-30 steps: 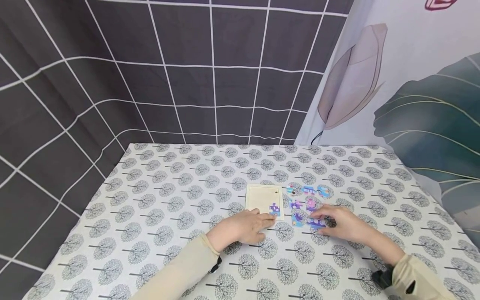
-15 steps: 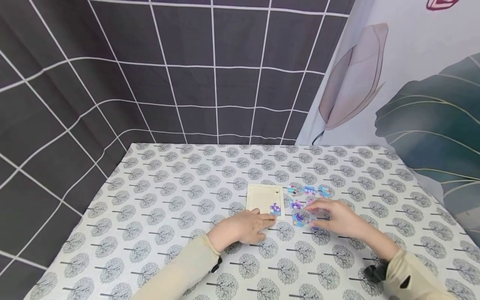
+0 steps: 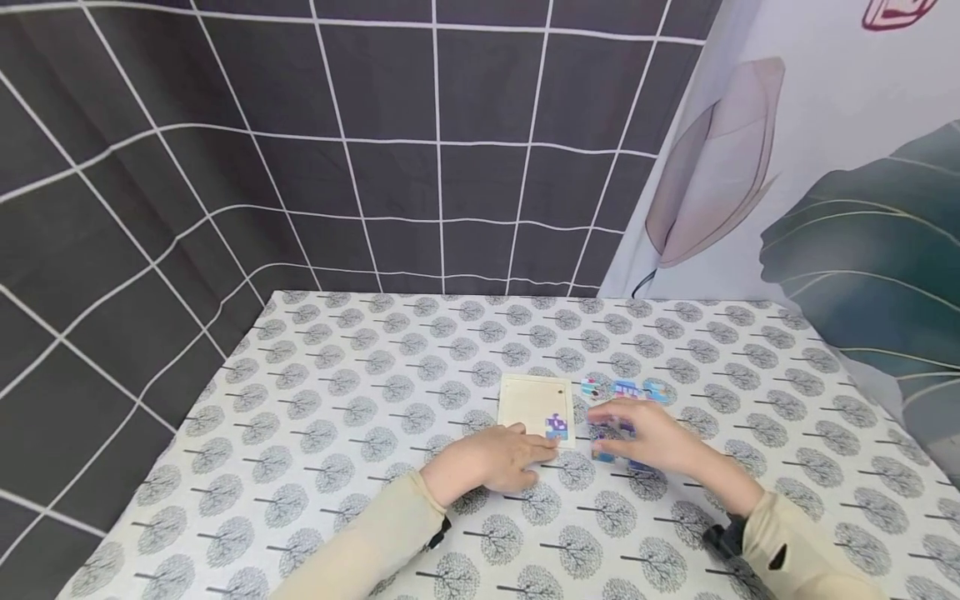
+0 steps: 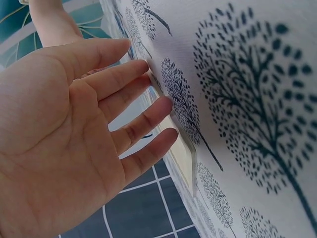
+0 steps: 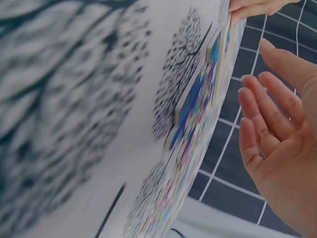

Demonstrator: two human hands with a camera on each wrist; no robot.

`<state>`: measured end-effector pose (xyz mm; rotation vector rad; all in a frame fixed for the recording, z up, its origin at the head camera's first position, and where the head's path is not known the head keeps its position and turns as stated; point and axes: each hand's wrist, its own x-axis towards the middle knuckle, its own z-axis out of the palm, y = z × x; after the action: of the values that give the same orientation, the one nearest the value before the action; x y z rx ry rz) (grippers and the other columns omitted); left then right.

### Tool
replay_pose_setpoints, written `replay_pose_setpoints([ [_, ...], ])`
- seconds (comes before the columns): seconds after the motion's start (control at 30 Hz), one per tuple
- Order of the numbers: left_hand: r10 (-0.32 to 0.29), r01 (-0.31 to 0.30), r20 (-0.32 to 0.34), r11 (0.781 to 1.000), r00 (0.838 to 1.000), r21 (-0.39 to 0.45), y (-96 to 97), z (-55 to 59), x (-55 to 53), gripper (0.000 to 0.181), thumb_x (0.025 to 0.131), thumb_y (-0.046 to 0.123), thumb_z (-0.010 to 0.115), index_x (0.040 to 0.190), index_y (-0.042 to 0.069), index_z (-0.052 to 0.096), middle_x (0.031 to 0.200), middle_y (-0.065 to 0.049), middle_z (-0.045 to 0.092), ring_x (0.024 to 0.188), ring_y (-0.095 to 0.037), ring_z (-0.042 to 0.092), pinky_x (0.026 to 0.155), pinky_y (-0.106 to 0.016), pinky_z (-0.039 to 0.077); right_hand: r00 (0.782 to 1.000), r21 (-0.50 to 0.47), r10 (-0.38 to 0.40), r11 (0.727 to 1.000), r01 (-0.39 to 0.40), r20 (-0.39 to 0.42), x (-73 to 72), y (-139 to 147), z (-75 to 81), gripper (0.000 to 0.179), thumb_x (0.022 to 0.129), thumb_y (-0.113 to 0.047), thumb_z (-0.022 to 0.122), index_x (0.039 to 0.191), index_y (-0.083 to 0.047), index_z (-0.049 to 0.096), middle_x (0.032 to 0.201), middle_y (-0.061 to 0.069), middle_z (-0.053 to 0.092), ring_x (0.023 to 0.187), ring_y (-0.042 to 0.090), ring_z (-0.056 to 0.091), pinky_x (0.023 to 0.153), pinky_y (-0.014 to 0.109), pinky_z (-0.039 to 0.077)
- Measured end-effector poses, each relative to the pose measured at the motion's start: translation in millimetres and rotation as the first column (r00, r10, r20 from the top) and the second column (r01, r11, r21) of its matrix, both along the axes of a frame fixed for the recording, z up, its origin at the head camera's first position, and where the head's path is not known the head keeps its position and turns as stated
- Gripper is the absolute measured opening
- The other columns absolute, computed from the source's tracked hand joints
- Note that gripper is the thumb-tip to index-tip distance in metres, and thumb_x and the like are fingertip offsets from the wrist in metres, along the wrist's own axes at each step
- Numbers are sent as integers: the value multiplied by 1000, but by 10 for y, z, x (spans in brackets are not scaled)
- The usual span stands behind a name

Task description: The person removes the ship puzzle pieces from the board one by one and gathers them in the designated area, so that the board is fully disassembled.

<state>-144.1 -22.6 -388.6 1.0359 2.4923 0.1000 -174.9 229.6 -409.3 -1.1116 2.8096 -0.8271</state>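
A shallow cream puzzle tray (image 3: 527, 403) lies on the table with a purple and blue jigsaw piece (image 3: 556, 428) in its lower right corner. My left hand (image 3: 504, 460) rests its extended fingers at the tray's lower edge by that piece; the left wrist view shows these fingers (image 4: 148, 116) spread along the rim. Just right of the tray, my right hand (image 3: 656, 433) hovers over loose jigsaw pieces (image 5: 190, 106), its fingers loosely bent and apart. Nothing shows between them in the right wrist view. The hand partly hides several pieces in the head view.
Further back, a short row of pieces, including a blue and purple jigsaw piece (image 3: 627, 389), lies beyond the right hand. A tree-print cloth (image 3: 375, 500) covers the table. A dark gridded curtain (image 3: 390, 175) hangs behind it.
My right hand has moved left across the loose pieces, toward the tray. The left hand stays at the tray's edge. The head view has tilted slightly.
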Motion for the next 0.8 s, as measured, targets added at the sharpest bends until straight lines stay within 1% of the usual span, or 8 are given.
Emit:
replay_pose_setpoints([
  [0.07, -1, 1, 2, 1000, 1000, 3, 17, -7, -10, 48, 96, 31, 46, 143, 27, 38, 150, 17, 27, 138, -27, 27, 114, -40, 22, 1000, 32, 11, 999, -11, 6, -12, -44, 21, 41, 79, -26, 73, 114, -7, 65, 112, 5, 67, 101, 24, 61, 87, 43, 51],
  [0.2, 8, -8, 13, 1000, 1000, 9, 30, -12, -17, 47, 96, 31, 47, 143, 29, 39, 150, 17, 28, 138, -29, 27, 114, -43, 23, 998, 86, 31, 996, -36, 61, -61, -144, 55, 44, 81, -25, 71, 120, -6, 62, 118, 9, 64, 108, 29, 59, 92, 49, 47],
  [0.37, 17, -17, 16, 1000, 1000, 18, 14, -26, -14, 47, 96, 32, 48, 142, 29, 40, 149, 18, 29, 137, -27, 29, 112, -44, 26, 989, 134, 66, 988, -83, 130, -168, -253, 42, 46, 82, -27, 70, 122, -7, 60, 120, 9, 63, 108, 28, 59, 93, 47, 47],
  [0.47, -5, 5, -1, 1000, 1000, 27, 19, -32, -15, 47, 95, 33, 48, 142, 28, 40, 149, 18, 30, 131, -21, 38, 109, -39, 34, 984, 145, 85, 984, -107, 154, -224, -281, 23, 45, 82, -27, 70, 121, -7, 61, 117, 8, 64, 106, 26, 60, 91, 45, 49],
  [0.5, -11, 11, -7, 999, 1000, 30, 24, -31, -16, 48, 95, 33, 49, 142, 28, 40, 149, 17, 30, 131, -20, 38, 108, -39, 34, 983, 143, 89, 983, -112, 158, -240, -284, 20, 44, 82, -26, 70, 120, -7, 61, 116, 8, 64, 105, 26, 60, 90, 45, 49],
  [0.63, -39, 40, -26, 999, 999, 34, 36, -21, -21, 48, 96, 33, 48, 142, 28, 40, 149, 17, 30, 133, -22, 36, 110, -39, 32, 980, 121, 84, 987, -106, 180, -294, -307, 17, 39, 79, -18, 73, 115, -5, 63, 109, 6, 67, 100, 24, 62, 86, 43, 51],
  [0.7, -35, 36, -23, 999, 999, 29, 25, -24, -19, 48, 96, 34, 48, 142, 29, 40, 149, 17, 29, 137, -26, 30, 112, -40, 27, 978, 129, 62, 988, -89, 199, -317, -348, 14, 39, 77, -17, 74, 114, -6, 63, 108, 4, 67, 101, 23, 62, 89, 44, 50],
  [0.8, -29, 29, -25, 1000, 999, 11, -14, -28, -14, 47, 96, 34, 47, 142, 29, 40, 149, 16, 30, 137, -26, 30, 113, -39, 26, 975, 142, 38, 987, -70, 217, -348, -443, 9, 40, 74, -18, 76, 111, -7, 65, 106, 2, 68, 100, 22, 62, 93, 46, 46],
])
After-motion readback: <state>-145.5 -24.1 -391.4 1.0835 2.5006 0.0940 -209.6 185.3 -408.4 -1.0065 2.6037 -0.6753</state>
